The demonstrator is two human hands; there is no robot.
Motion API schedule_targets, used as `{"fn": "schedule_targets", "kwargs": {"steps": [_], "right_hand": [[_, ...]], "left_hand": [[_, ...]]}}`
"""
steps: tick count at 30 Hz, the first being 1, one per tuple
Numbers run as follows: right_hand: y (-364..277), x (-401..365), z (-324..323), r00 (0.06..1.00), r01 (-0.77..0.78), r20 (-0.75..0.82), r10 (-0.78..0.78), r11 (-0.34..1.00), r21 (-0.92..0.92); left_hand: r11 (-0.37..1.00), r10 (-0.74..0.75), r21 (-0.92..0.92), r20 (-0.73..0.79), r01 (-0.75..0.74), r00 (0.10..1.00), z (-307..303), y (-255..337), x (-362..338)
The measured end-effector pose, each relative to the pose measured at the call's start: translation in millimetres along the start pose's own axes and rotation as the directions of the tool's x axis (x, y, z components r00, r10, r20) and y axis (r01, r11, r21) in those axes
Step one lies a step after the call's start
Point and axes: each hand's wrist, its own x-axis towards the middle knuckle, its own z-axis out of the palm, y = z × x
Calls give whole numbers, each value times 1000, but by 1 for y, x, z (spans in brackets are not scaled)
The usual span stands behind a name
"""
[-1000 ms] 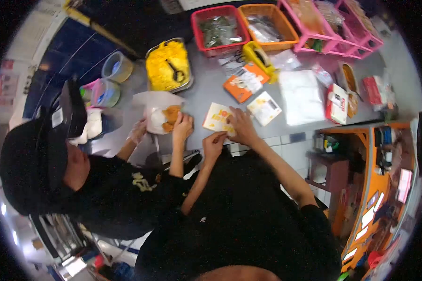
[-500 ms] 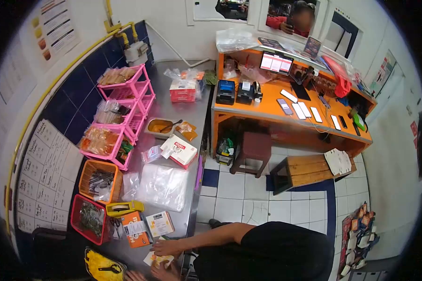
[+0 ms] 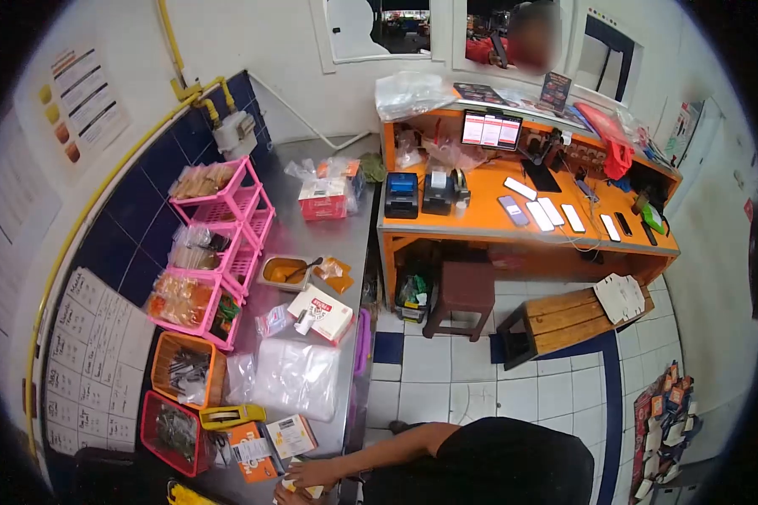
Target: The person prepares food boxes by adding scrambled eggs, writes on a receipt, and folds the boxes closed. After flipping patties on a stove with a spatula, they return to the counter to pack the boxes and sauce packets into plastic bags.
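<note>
My right hand reaches in from the black sleeve and bends over a small white item with yellow on it, at the table's near edge. My left hand is at the same item from below, partly cut off by the frame. The fingers of both hands curl about it; its kind is hard to make out. Just beyond them lie a white printed box and an orange box. At the bottom edge shows a bit of yellow food.
A yellow tape dispenser, a red basket and an orange basket with utensils line the left. Clear plastic bags, a sauce tray and pink racks stand farther back. An orange counter holds phones.
The view has shifted, so the table sits lower in it. The yellow food tray is mostly out of frame, and fingers beside it are no longer seen. Both hands are now closer together on the item.
</note>
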Motion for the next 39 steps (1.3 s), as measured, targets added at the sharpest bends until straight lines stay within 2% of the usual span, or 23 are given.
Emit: {"fn": "schedule_targets", "kwargs": {"steps": [2, 4, 7, 8, 9, 10, 12, 14, 15, 17, 18, 24, 26, 27, 28, 30, 31, 33, 34, 35, 37, 38, 39], "right_hand": [[-4, 2, 0, 998, -27, -61, 28, 1000, 10], [-5, 4, -10, 992, -6, -126, 6, 1000, -1], [-10, 13, -68, 944, -153, 318, 85, 968, 197], [-3, 11, -62, 946, -159, 311, 91, 967, 199], [9, 4, -40, 968, -251, -21, 251, 968, -7], [6, 0, -42, 875, -393, -369, 312, 904, -168], [4, -20, -69, 794, -530, -374, 479, 847, -42], [26, -28, -61, 840, -527, -189, 509, 848, -58], [20, -29, -93, 852, -523, -28, 522, 850, -54], [55, -30, -43, 881, -464, -189, 434, 869, -171], [43, -23, -89, 891, -446, -6, 454, 872, -202], [59, -26, -123, 914, -393, -158, 375, 913, -110], [63, -39, -175, 840, -511, -24, 541, 806, 297], [72, -55, -198, 830, -418, -226, 510, 837, 353], [86, -75, -222, 775, -453, -240, 585, 778, 435], [124, -123, -285, 681, -496, -429, 593, 805, 325], [141, -144, -326, 539, -595, -428, 726, 687, 418], [197, -194, -398, 318, -730, -611, 725, 598, 329], [241, -225, -429, 288, -751, -676, 679, 598, 281], [283, -254, -456, 256, -772, -730, 634, 589, 241], [363, -297, -512, 181, -819, -813, 554, 542, 187], [414, -320, -523, 120, -809, -818, 562, 533, 247], [456, -341, -533, 230, -861, -869, 439, 507, 29]], "left_hand": [[969, -226, -100, 24, 227, 974, 18, -8, 7], [987, -162, -31, -37, 161, 986, 39, -22, 6], [998, -32, 49, -44, 34, 999, 31, -16, -4], [998, 15, 62, 18, -16, 1000, 23, -14, -8], [926, 63, -374, 38, -44, 997, 44, -27, -9], [926, 63, -374, 47, -41, 997, 34, -14, -9], [440, -60, -852, 287, 284, 956, 20, 22, -17], [533, -145, -845, -44, 41, 988, 63, 36, -22], [572, -54, -820, -58, -17, 997, 40, 54, -26], [600, -36, -798, 44, 57, 998, 12, 80, -15], [616, 23, -786, -50, -53, 998, 26, 75, -7], [462, -71, -879, 92, 114, 993, -20, 77, 22], [598, -26, -785, 179, 159, 983, -27, 69, 28], [650, -7, -733, 257, 200, 966, -15, 62, 26], [662, 40, -704, 376, 257, 926, -9, 58, 24], [664, 82, -672, 503, 329, 860, 35, 47, 0], [657, 104, -643, 595, 393, 797, 57, 47, 0], [653, -8, -427, 822, 626, 569, 5, 89, 23], [491, 125, -560, 803, 667, 583, 84, 70, 1], [308, 91, -516, 852, 799, 515, 126, 67, -12], [211, -370, -614, 670, 760, 644, 63, 43, -13], [270, -635, -670, 415, 691, 651, 9, 22, -11], [384, -802, -647, 119, 659, 585, -31, 12, -7]]}}
